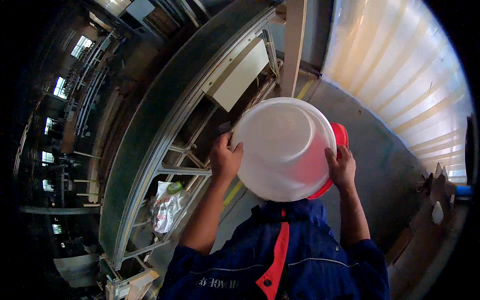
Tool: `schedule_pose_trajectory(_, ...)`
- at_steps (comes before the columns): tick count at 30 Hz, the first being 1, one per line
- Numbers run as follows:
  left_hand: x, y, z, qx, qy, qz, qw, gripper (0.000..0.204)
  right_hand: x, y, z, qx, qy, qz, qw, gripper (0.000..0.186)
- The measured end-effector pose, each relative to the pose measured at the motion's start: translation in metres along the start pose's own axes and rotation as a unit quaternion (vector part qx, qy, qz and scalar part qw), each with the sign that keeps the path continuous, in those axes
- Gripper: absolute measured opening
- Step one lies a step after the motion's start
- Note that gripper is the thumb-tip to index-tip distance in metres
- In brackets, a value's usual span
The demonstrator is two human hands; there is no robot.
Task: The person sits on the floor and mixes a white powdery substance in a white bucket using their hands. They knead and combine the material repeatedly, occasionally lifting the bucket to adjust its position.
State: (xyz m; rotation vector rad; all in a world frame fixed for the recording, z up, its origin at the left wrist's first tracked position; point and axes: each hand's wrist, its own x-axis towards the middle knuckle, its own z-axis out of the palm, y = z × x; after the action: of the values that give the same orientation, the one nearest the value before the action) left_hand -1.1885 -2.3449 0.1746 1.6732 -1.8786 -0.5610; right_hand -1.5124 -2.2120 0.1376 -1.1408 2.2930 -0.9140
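Holding a big white plastic tub right in the middle of the frame, we've got it up in front of our chest with one hand on each side. It's turned so we look at its round white underside, and a red piece, a rim or a lid, we honestly can't tell which, peeks out along its right and lower right edge. Our left hand sits on the tub's left side with the fingers curled onto the wall, clamped around the edge. Our right hand is on the right side, fingers pressed flat against the wall just by the red part, so both hands are gripping the tub and it touches nothing else we can see. Below it, at the bottom centre, is our dark blue work jacket with a red strip down the front. Left of the tub runs a long grey metal frame with open bays, curving from lower left to the top centre, and a crumpled white plastic bag with something green on top sits in one of those bays, well apart from our hands. A grey floor fills the right side, with a pale translucent corrugated wall in the upper right.
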Motion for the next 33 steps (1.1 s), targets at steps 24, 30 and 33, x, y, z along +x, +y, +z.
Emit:
schedule_pose_trajectory(24, 0.018, 0.029, 0.055, 0.282, 0.067, 0.092, 0.953, 0.032, 0.059, -0.009, -0.027, -0.037, -0.011, -0.002, 0.999, 0.045)
schedule_pose_trajectory(30, 0.025, 0.031, 0.055, 0.329, 0.051, 0.111, 0.936, 0.028, 0.062, -0.008, -0.028, -0.049, -0.03, 0.013, 0.998, 0.046)
schedule_pose_trajectory(33, 0.026, 0.031, 0.054, 0.31, 0.051, 0.115, 0.943, 0.023, 0.06, -0.013, -0.032, -0.064, -0.039, 0.031, 0.997, 0.047)
